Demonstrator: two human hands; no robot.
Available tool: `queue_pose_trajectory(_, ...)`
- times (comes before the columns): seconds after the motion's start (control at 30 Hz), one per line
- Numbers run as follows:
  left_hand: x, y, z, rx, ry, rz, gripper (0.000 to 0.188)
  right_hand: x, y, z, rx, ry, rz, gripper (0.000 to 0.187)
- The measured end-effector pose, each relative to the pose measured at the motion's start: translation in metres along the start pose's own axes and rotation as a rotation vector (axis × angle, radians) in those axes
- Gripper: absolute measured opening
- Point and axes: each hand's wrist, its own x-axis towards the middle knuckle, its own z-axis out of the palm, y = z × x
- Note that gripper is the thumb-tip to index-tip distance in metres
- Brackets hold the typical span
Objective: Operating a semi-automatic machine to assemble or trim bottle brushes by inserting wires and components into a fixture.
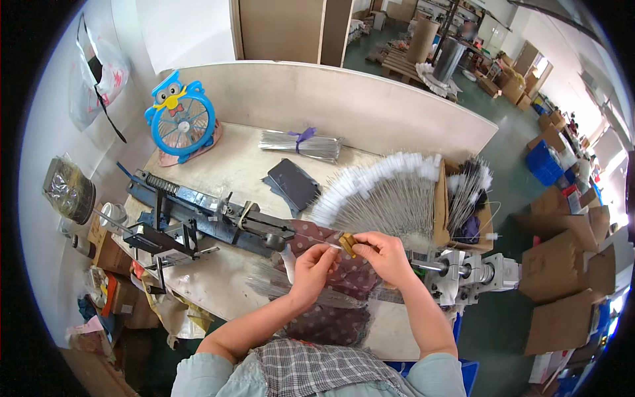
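Observation:
My right hand (pixel 383 257) pinches a small brass-coloured metal piece (pixel 347 245) with a stepped outline, above the workbench. Close beside it, my left hand (pixel 315 270) has its thumb and fingers pressed together on a thin whitish strip or rod (pixel 335 247) that points toward the brass piece. Whether the two touch, I cannot tell. Under both hands lies a dark dotted cloth (pixel 354 281). A bundle of thin metal wires (pixel 268 278) rests left of my left wrist. Behind my hands, many thin wires with white ends (pixel 377 192) are fanned out.
A long metal bench fixture (pixel 218 215) runs along the left, and a shaft machine (pixel 463 271) stands at the right. A cardboard box (pixel 442 205) holds more wires. Farther back are dark pads (pixel 293 185), a tied wire bundle (pixel 301 144) and a blue fan (pixel 182 122).

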Motion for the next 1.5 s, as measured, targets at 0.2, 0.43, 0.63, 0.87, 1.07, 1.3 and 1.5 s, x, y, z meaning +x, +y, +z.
queue_pose_trajectory(0.2, -0.004, 0.006, 0.005, 0.041, 0.141, 0.039, 0.014, 0.000, -0.005, -0.008, -0.110, -0.106, -0.262, 0.018)
queue_pose_trajectory(0.43, -0.009, 0.027, -0.007, -0.160, 0.281, -0.035, 0.011, 0.034, -0.020, 0.041, -0.466, 0.172, -0.452, 0.013)
queue_pose_trajectory(0.63, -0.009, 0.025, -0.012, -0.116, 0.248, -0.052, 0.018, 0.035, -0.023, 0.042, -0.311, 0.013, -0.343, 0.014)
queue_pose_trajectory(0.87, -0.008, 0.029, -0.019, -0.039, 0.158, -0.089, 0.040, 0.039, -0.021, 0.046, -0.195, -0.089, -0.136, 0.019)
queue_pose_trajectory(1.07, -0.004, 0.029, -0.009, -0.355, 0.214, -0.113, 0.045, 0.023, -0.038, 0.060, -0.489, 0.122, -0.340, 0.028)
queue_pose_trajectory(1.3, -0.006, 0.025, -0.006, -0.393, 0.268, -0.060, 0.022, 0.022, -0.034, 0.067, -0.575, 0.299, -0.469, 0.027)
queue_pose_trajectory(1.5, -0.006, 0.018, -0.008, -0.417, 0.249, 0.011, 0.013, 0.022, -0.024, 0.065, -0.516, 0.321, -0.582, 0.024)
